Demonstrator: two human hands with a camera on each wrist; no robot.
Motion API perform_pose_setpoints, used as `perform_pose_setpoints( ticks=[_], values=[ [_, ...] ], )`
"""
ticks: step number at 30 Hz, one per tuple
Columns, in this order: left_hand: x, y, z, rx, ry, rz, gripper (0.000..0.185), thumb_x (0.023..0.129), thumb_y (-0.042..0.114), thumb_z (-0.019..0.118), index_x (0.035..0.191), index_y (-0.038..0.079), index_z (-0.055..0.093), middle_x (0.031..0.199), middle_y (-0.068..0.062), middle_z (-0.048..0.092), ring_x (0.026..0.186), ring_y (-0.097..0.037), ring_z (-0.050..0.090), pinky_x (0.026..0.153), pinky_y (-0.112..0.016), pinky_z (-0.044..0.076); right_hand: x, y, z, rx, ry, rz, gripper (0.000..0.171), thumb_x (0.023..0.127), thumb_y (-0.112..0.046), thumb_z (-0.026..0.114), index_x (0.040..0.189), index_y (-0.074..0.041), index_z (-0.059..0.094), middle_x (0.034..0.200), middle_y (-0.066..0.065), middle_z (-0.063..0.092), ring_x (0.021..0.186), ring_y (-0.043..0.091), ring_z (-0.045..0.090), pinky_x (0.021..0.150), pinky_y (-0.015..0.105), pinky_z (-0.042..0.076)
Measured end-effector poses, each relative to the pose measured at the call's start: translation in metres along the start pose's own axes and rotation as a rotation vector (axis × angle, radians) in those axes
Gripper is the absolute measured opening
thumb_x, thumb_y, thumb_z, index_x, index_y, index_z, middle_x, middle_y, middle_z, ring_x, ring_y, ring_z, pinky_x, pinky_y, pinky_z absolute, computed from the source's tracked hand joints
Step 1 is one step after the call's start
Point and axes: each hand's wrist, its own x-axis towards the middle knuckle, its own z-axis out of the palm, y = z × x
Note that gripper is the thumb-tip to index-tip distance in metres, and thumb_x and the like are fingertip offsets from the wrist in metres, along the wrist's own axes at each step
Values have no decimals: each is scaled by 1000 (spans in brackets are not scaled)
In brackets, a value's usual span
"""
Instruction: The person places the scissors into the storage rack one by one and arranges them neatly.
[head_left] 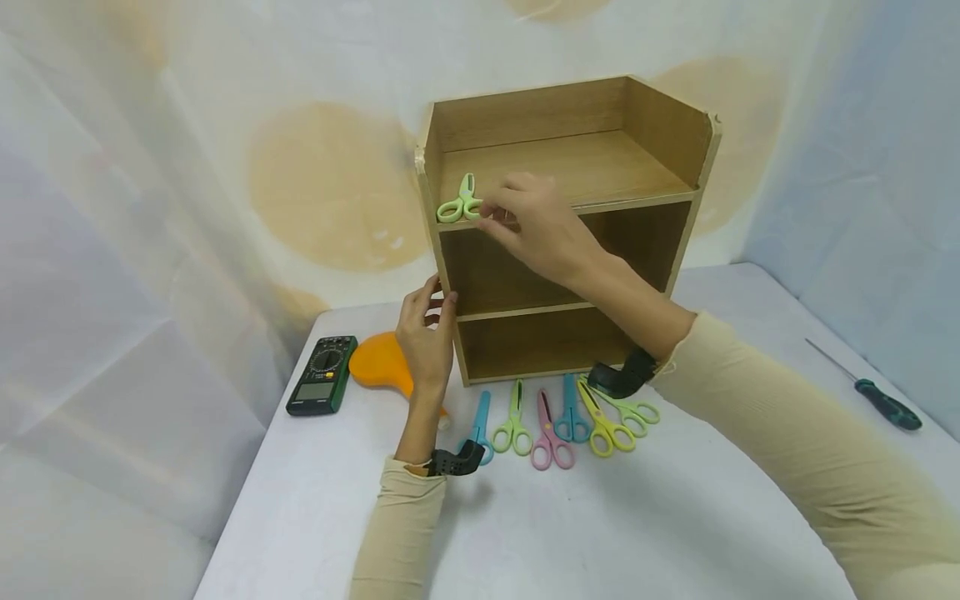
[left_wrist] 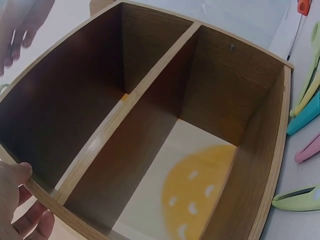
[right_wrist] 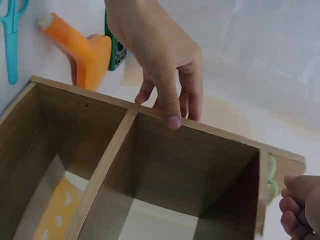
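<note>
My left hand (head_left: 429, 337) grips the left side panel of a wooden shelf (head_left: 566, 315), the thumb on the front edge and the fingers behind it. In the left wrist view, the thumb (left_wrist: 17, 172) lies over that edge. A pair of light green scissors (head_left: 467, 187) lies on the shelf's top board at the left corner, handles toward the front. Just right of its handles is my right hand (head_left: 543, 229), fingers loosely bent and nothing held between them. The left wrist view shows the right-hand fingers (left_wrist: 20, 42) apart from the scissors' handle.
Before the shelf lie several scissors, including pink ones (head_left: 552, 442), yellow ones (head_left: 606, 429) and blue ones (head_left: 572, 421). A green multimeter (head_left: 324, 375) and an orange paddle-shaped object (head_left: 381, 362) are at the left. A screwdriver (head_left: 885, 404) lies near the table's right edge.
</note>
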Motion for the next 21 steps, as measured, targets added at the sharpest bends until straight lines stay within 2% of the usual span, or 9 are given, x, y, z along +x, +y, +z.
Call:
perform_pose_setpoints(
  ticks=[4, 10, 15, 21],
  values=[
    [0, -1, 0, -9, 4, 12, 33, 89, -5, 71, 121, -10, 66, 108, -27, 65, 83, -40, 68, 67, -50, 58, -24, 0, -16, 17, 33, -51, 9, 90, -8, 75, 96, -1, 74, 90, 7, 66, 85, 23, 58, 83, 41, 41],
    [1, -1, -3, -7, 3, 19, 32, 89, -5, 71, 121, -10, 67, 108, -26, 66, 84, -40, 68, 67, -53, 57, -77, 2, -33, 1, 2, -57, 9, 86, -5, 77, 94, -2, 75, 90, 6, 68, 85, 22, 58, 77, 39, 42],
    [3, -1, -5, -7, 1, 13, 33, 89, -5, 70, 122, -10, 66, 108, -27, 65, 83, -40, 68, 67, -53, 57, -125, 8, -39, 3, -55, -1, 13, 81, -2, 81, 93, -5, 76, 89, 1, 67, 81, 17, 59, 70, 34, 44],
    [4, 1, -7, -3, -4, 11, 33, 90, -4, 70, 122, -11, 66, 109, -28, 65, 84, -40, 67, 67, -53, 56, -178, 17, -34, -20, -163, 138, 17, 80, -2, 83, 94, -9, 76, 89, -4, 67, 80, 12, 60, 63, 27, 54]
  ],
)
